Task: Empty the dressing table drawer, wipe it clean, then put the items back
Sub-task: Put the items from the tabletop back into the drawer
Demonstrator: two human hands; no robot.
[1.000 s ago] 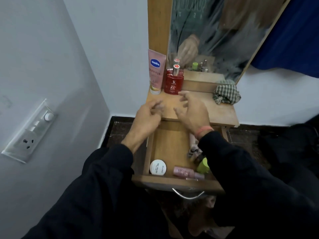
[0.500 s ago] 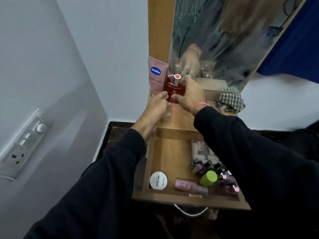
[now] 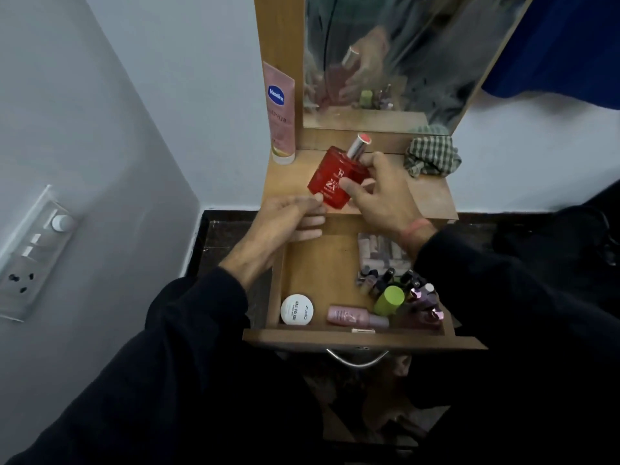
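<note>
A red perfume bottle (image 3: 330, 177) with a silver cap hangs tilted above the dressing table top (image 3: 432, 199). My right hand (image 3: 379, 193) grips its right side, and my left hand (image 3: 285, 219) touches its lower left corner with the fingertips. Below, the wooden drawer (image 3: 312, 270) stands pulled open. It holds a white nail polish remover tub (image 3: 297, 309), a pink bottle (image 3: 355, 317) lying down, a green-capped bottle (image 3: 389, 299), several small nail polish bottles (image 3: 385, 278) and some pale tubes (image 3: 379, 250). A pink Vaseline tube (image 3: 280, 112) stands upright at the table's back left.
A checked cloth (image 3: 431, 156) lies bunched at the back right of the table top, below the mirror (image 3: 385, 62). A grey wall with a switch panel (image 3: 30, 250) runs close on the left. The drawer's metal handle (image 3: 357, 359) faces me.
Both hands reached the red bottle at the back of the table, then lifted it. It has come forward toward me and now tilts, off the table top.
</note>
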